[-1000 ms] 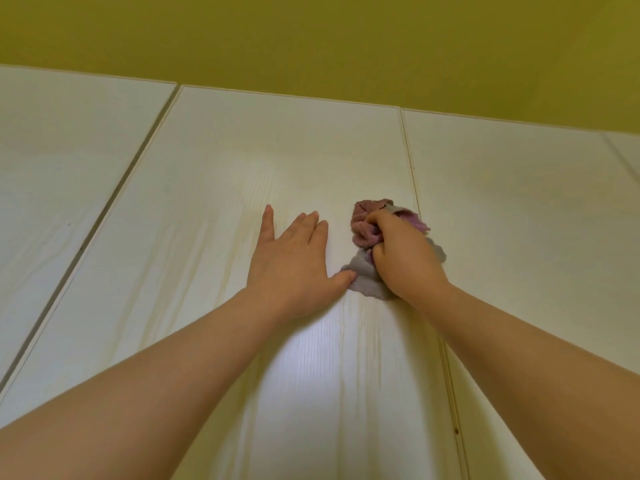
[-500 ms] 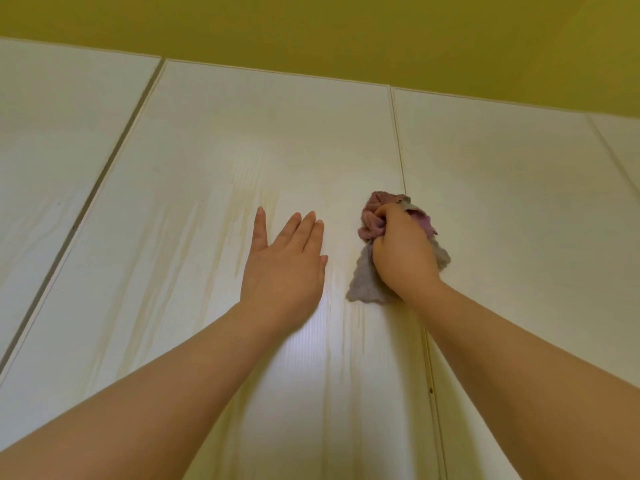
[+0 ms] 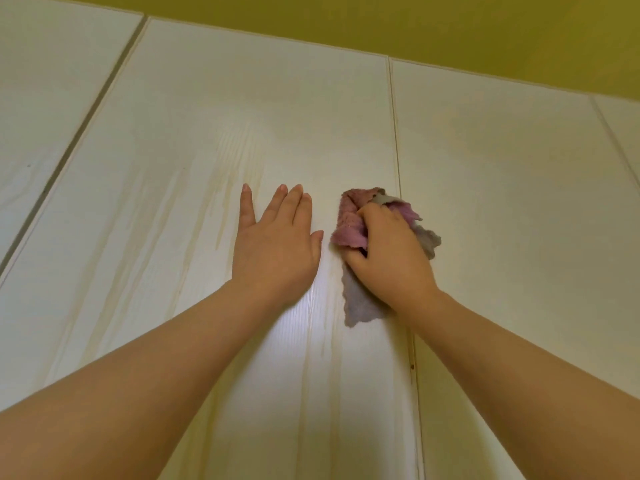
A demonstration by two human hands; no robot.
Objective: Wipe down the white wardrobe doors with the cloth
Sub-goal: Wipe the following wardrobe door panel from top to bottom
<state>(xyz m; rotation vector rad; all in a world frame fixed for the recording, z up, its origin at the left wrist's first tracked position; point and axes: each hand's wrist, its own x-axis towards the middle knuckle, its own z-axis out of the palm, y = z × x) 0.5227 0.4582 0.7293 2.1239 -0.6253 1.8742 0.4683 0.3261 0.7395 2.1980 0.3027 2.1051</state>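
Note:
White wardrobe doors fill the view; the middle door (image 3: pixel 214 140) carries faint yellowish vertical streaks. My left hand (image 3: pixel 277 247) lies flat on it, fingers straight and pointing up. Just to its right my right hand (image 3: pixel 389 258) grips a bunched pink and grey cloth (image 3: pixel 349 223) and holds it against the door beside the seam to the right-hand door (image 3: pixel 519 188). A grey corner of the cloth hangs down below my right hand. My palm hides the cloth's middle.
A dark gap (image 3: pixel 69 147) separates the middle door from the left door (image 3: pixel 45 81). A yellow-green wall (image 3: pixel 450 26) runs above the door tops. A further door edge (image 3: pixel 620 123) shows at far right.
The view has tilted down, so the door tops sit higher in frame. My right hand has drawn the cloth a little downward along the seam. My left hand stays flat beside it.

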